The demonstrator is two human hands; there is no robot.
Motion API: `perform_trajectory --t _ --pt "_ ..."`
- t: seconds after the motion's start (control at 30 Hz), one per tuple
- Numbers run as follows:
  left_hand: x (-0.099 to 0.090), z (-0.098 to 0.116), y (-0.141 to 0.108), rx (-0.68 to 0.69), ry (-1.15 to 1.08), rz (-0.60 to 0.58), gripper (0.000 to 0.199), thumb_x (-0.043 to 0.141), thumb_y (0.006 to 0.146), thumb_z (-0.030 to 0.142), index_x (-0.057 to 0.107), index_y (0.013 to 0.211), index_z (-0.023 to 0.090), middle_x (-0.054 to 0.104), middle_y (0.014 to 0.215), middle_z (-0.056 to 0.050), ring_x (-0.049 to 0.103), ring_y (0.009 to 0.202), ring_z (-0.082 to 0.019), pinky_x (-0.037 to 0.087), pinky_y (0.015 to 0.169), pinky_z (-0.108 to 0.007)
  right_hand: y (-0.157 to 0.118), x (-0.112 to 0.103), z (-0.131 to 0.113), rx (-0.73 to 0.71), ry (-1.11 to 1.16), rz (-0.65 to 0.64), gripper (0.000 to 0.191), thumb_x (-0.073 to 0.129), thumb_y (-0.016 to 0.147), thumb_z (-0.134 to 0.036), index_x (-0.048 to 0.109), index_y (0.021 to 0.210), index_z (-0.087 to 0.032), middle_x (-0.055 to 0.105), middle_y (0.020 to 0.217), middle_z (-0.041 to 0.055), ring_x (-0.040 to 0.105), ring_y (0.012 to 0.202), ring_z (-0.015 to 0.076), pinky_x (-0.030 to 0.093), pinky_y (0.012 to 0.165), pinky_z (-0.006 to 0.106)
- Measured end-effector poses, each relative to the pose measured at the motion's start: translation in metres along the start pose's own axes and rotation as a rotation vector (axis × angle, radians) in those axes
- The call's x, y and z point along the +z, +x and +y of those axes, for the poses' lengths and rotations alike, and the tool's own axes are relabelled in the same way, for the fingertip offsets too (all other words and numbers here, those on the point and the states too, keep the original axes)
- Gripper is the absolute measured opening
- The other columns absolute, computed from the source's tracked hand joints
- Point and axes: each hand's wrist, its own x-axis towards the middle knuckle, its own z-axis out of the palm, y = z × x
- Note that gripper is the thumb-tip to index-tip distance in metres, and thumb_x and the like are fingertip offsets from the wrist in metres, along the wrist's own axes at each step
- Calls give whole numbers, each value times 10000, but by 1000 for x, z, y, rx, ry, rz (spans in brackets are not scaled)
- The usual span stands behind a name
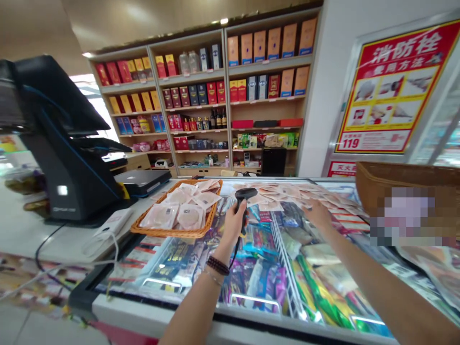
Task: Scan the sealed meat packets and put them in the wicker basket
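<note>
Two hands [234, 219], one black scanner [246, 193] and one wicker tray [172, 234].

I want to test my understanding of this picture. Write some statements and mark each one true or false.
1. The left hand holds a black handheld scanner. True.
2. The right hand is at packets spread on the freezer. True.
3. A dark beaded bracelet is on the right wrist. False: the bracelet is on the left.
4. The wicker basket is empty. False: it holds flat packets.
</note>
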Motion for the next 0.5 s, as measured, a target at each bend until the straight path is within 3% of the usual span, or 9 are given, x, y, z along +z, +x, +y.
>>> perform_trajectory --t 0.1,0.17,0.3,0.5 --pt "12 -22 -1 -11 -9 2 740 856 743 913 601 750 218 605 603 21 492 417 -78 328 418 -213 -9 1 2 -12 -113 -122 368 655 1001 -349 857 1288 -238 839 1400 231 756 1368 450 504 1211 726" --pt "13 -33 -3 -28 -7 -8 747 850 736 922 605 751 216 612 620 18 487 418 -76 324 417 -216 -12 0 -5 -39 -150 -146 363 638 1033 -350 866 1283 -219 832 1423 254 760 1370 466 483 1224 747" --pt "7 -44 -6 -80 12 -27 784 860 691 953 620 747 209 624 633 8 504 417 -85 338 415 -226 -27 -4 -32 -115 -229 -166 344 614 1079 -320 879 1250 -183 856 1348 270 805 1293 459 490 1227 693" --pt "3 -43 -10 -106 -15 -21 808 877 664 968 620 771 209 630 649 14 526 434 -88 360 428 -226 -72 6 -73 -358 -297 -134 292 600 1113 -300 884 1138 -237 906 1141 189 814 1223 380 399 1339 626"
